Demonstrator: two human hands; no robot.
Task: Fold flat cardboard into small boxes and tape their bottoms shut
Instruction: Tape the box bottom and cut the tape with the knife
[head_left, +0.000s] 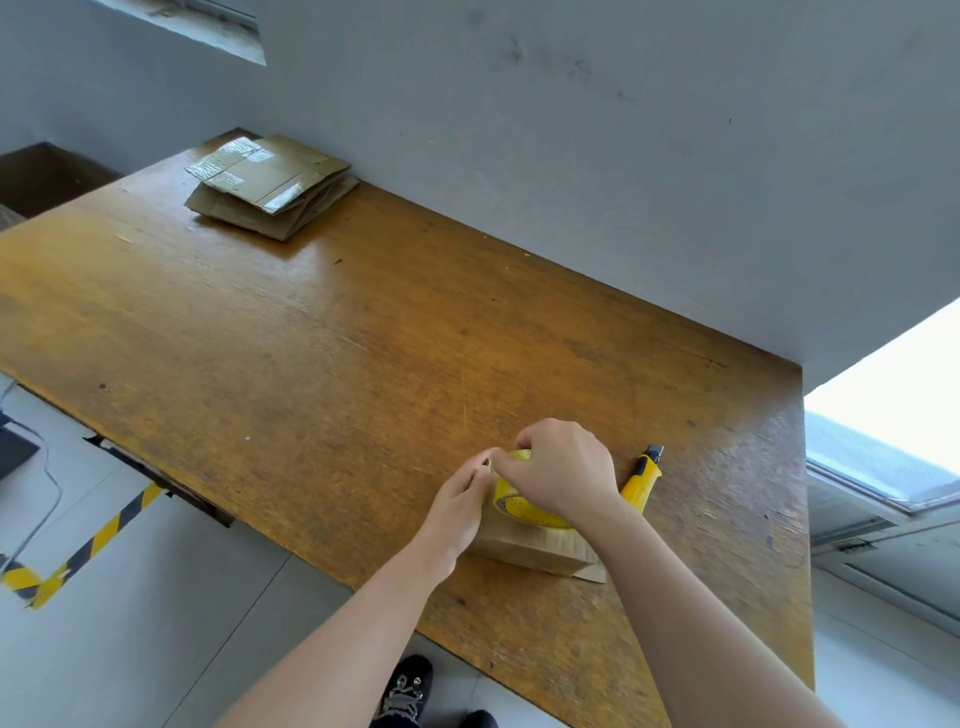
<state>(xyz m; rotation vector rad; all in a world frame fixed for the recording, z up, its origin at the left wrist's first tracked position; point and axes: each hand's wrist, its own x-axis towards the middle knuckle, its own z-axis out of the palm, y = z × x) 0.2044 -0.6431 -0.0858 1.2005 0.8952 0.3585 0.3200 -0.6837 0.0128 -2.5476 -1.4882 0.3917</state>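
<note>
both hands work a yellow tape roll (511, 503) on a small cardboard box (524, 550).
the box sits near the front right of the wooden surface (363, 338). the right hand (561, 475) curls over the roll from above and grips it; the left hand (462, 499) pinches at the roll's left edge. a yellow utility knife (644, 475) lies just beside the box, and a stack of flat cardboard (270, 184) lies at the far corner.

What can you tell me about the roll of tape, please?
The roll of tape is yellow and glossy like plastic, with some print on its side. It rests tilted on the small cardboard box on the wooden table. The right hand grips it from above, hiding much of it; the left hand seems to pinch its loose end.
</note>
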